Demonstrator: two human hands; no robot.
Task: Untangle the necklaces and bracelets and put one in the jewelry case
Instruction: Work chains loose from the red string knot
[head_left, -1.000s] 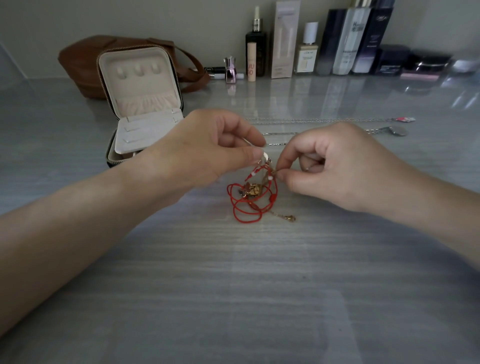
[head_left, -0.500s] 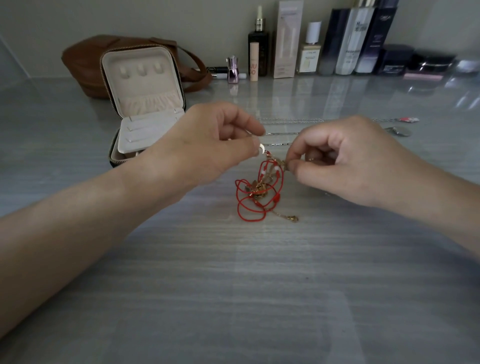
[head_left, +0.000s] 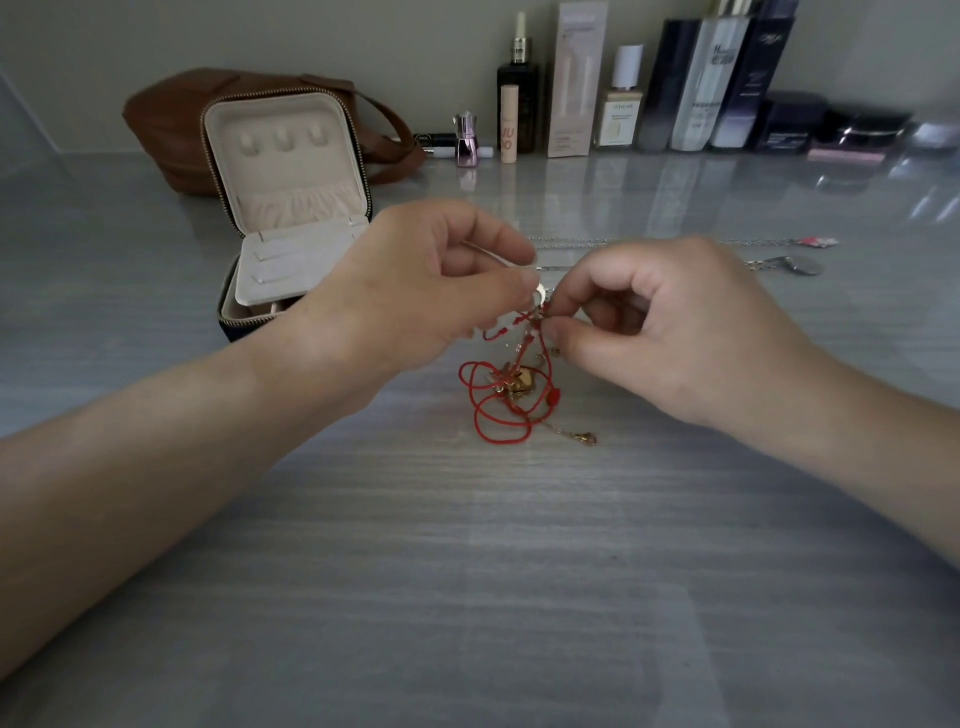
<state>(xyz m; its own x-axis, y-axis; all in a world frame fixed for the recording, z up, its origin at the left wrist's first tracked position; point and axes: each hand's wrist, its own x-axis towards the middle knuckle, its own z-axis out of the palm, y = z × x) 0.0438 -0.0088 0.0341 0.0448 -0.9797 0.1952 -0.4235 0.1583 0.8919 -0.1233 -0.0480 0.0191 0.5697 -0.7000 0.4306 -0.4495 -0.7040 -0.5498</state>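
Tangle (head_left: 506, 402) of red cord and gold chain hangs below your fingertips, left hand (head_left: 415, 291) and right hand (head_left: 675, 322) both pinching it; jewelry case (head_left: 283, 171) stands open beyond your left fingers, grey table (head_left: 467, 571) beneath.

A brown leather bag (head_left: 166, 119) sits back left on the grey tabletop (head_left: 467, 571), while a dark dropper bottle (head_left: 518, 83), a pale pink box (head_left: 575, 78) and dark jars (head_left: 792, 122) line the wall.

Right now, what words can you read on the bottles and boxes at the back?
"JU" above "JO": peach tube.
"L'ORÉAL", faint: dark box.
Too blurred to read: print on the foundation bottle, silver bottle, pink box.
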